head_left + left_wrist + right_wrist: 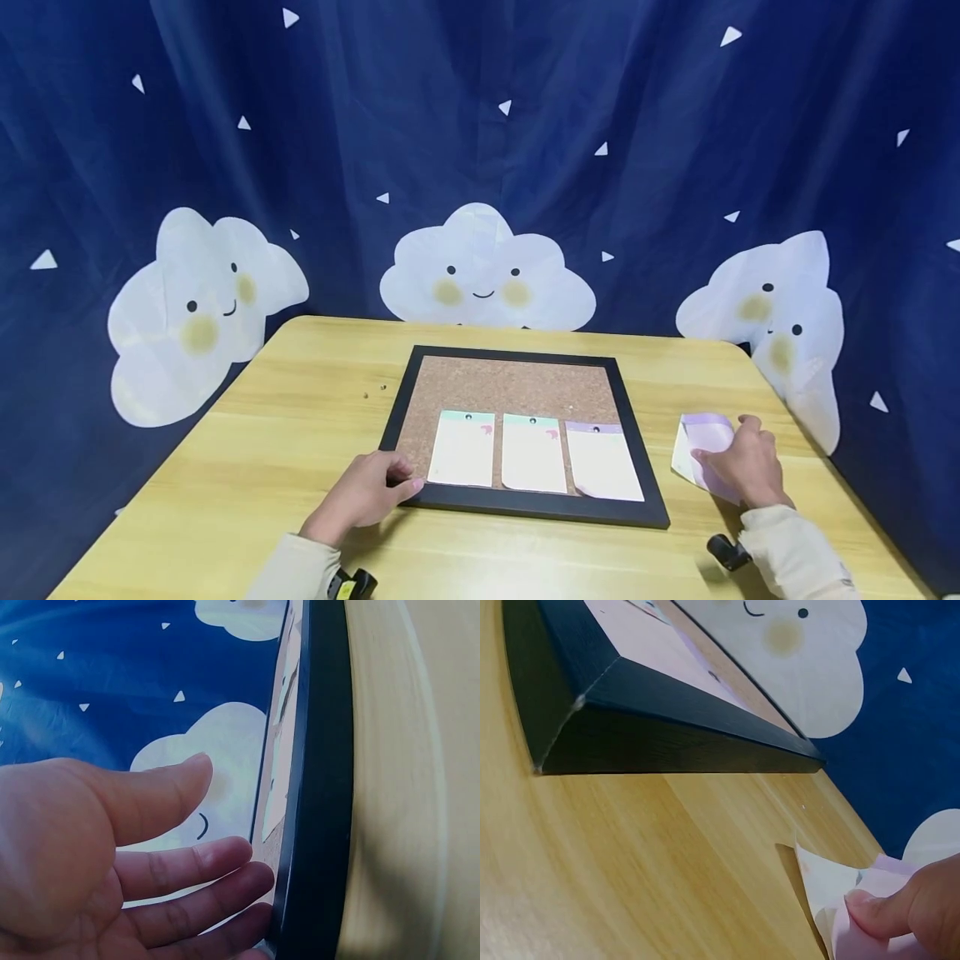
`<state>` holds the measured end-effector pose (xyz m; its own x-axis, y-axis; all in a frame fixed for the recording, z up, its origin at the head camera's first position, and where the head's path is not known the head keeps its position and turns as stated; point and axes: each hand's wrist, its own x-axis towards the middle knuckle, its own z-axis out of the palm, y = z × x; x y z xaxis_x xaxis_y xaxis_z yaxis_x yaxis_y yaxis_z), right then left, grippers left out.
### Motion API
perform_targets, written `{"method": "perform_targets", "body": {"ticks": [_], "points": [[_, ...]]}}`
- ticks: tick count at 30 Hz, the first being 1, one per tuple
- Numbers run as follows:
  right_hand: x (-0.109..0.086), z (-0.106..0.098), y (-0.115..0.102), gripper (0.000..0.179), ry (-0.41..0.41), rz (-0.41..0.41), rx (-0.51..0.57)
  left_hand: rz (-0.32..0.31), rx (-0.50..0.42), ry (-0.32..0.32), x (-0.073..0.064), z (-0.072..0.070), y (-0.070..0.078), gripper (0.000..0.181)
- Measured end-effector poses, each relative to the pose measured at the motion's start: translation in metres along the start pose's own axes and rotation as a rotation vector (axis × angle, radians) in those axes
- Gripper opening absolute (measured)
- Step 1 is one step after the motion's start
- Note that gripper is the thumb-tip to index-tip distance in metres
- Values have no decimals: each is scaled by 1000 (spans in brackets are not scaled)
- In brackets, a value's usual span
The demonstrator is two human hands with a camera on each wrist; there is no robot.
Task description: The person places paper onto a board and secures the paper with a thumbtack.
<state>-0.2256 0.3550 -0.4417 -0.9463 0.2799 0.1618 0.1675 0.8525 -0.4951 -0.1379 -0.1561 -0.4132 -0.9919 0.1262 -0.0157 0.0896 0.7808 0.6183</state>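
Observation:
A black-framed corkboard (pixel 517 387) lies on the table, with three note sheets (pixel 534 458) pinned side by side along its lower part. Two sheets have green top bands and the right one a purple band; a dark pin (pixel 596 430) sits in each band. My left hand (pixel 367 492) rests at the board's lower left corner, thumb apart from loosely bent fingers (pixel 217 907) by the frame's edge. To the right of the board, my right hand (pixel 744 467) pinches a loose purple and white note sheet (pixel 705 433), which curls up from the table. My right thumb (pixel 877 911) presses on the paper.
Two small dark pins (pixel 374 392) lie on the wooden table (pixel 300 417) left of the board. A blue curtain (pixel 480 83) with white clouds hangs behind the table and along its sides.

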Motion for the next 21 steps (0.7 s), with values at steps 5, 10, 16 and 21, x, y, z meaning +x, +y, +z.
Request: {"method": "perform_targets", "body": {"ticks": [5, 10, 16, 21], "points": [[2, -1, -1, 88, 23, 1, -13, -14, -3, -2, 1, -1, 2, 18], [5, -2, 1, 53, 55, -79, 19, -13, 5, -2, 2, -1, 3, 14], [7, -5, -1, 11, 107, -142, 5, -9, 15, -9, 0, -1, 4, 13], [4, -4, -6, 12, 138, -134, 23, -9, 13, -6, -1, 0, 4, 13]]}}
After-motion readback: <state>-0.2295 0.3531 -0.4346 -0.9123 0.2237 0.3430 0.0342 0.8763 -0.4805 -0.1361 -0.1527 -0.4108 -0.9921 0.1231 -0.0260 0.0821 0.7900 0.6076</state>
